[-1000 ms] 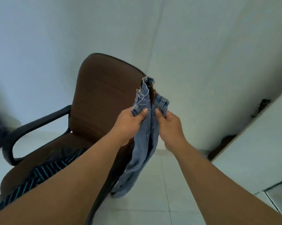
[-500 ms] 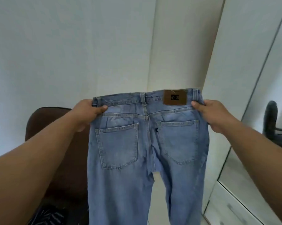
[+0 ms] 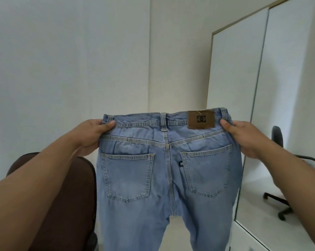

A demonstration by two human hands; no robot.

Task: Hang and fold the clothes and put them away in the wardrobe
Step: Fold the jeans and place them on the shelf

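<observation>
Head view: one pair of jeans (image 3: 169, 171) hangs mid-frame, waistband at 12 o'clock, legs toward 6, back pockets facing the camera. Left hand (image 3: 91, 134) and right hand (image 3: 243, 136) each grip a waistband corner. One brown chair (image 3: 62, 205) at 8 o'clock.

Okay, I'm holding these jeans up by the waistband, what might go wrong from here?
1. The jeans hang only from pinches by the left hand and right hand at the waistband corners; a loosened pinch could drop one side.
2. The legs run out of view below, so they might drag on the floor.
3. The brown chair sits just beside the jeans and could catch a leg.
</observation>
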